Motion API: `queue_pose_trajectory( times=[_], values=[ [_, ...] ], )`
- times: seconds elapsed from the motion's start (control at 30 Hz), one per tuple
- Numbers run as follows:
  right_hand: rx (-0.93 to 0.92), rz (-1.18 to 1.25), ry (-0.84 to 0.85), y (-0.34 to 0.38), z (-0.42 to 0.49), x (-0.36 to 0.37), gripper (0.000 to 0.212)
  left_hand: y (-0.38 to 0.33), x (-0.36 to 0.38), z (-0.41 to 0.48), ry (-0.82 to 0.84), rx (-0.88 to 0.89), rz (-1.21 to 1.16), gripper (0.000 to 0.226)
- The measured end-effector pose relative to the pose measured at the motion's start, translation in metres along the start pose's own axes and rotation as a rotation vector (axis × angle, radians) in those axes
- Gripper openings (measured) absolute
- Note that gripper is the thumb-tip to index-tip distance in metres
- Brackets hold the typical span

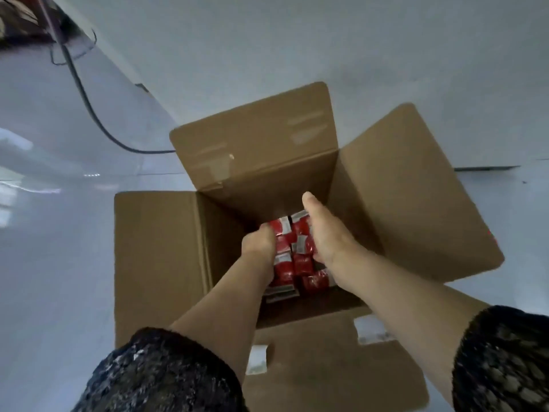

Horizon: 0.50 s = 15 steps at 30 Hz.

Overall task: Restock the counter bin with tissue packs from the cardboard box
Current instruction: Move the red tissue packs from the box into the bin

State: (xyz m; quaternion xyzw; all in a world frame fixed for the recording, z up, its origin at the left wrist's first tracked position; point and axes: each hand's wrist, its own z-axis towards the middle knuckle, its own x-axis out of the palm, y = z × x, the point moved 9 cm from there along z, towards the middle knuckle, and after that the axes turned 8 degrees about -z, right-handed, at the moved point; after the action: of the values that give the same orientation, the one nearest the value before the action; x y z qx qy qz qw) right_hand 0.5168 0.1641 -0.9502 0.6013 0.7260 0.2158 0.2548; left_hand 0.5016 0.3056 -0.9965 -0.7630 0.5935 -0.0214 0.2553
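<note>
Cardboard box (166, 263): on the pale floor, four flaps splayed, centre of view. Red tissue packs (292, 248): clustered at the box bottom, several visible. Left hand (258, 243), at 9 o'clock of the cluster, and right hand (325, 233), at 3 o'clock, press in on the packs from both sides, gathering a bunch. Counter bin: out of view. Progress, judged: pickup stage; carrying and restocking remain.

no legible text anywhere
</note>
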Motion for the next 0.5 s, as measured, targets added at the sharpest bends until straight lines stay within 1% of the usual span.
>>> queue_pose_trajectory(
  times=[0.1,0.2,0.27,0.33,0.4,0.47,0.5],
  values=[
    [0.067,-0.013,-0.016,-0.024,0.034,0.010,0.067,0.016,0.023,0.051,0.075,-0.008,0.107,0.040],
    [0.112,-0.029,-0.049,-0.043,0.061,0.013,0.065,0.032,0.043,0.085,0.183,0.063,0.315,0.037],
    [0.130,-0.047,-0.082,-0.052,0.075,0.009,0.063,0.049,0.060,0.101,0.340,0.079,0.530,0.038],
    [0.135,-0.078,-0.111,-0.059,0.087,0.003,0.059,0.068,0.072,0.110,0.477,0.078,0.797,0.040],
    [0.135,-0.089,-0.112,-0.066,0.096,0.001,0.057,0.086,0.078,0.119,0.548,0.070,0.999,0.047],
    [0.147,-0.086,-0.107,-0.074,0.103,0.000,0.058,0.103,0.079,0.128,0.592,0.062,1.264,0.053],
    [0.151,-0.092,-0.112,-0.077,0.106,-0.001,0.059,0.110,0.076,0.131,0.599,0.023,1.374,0.054]
  ],
)
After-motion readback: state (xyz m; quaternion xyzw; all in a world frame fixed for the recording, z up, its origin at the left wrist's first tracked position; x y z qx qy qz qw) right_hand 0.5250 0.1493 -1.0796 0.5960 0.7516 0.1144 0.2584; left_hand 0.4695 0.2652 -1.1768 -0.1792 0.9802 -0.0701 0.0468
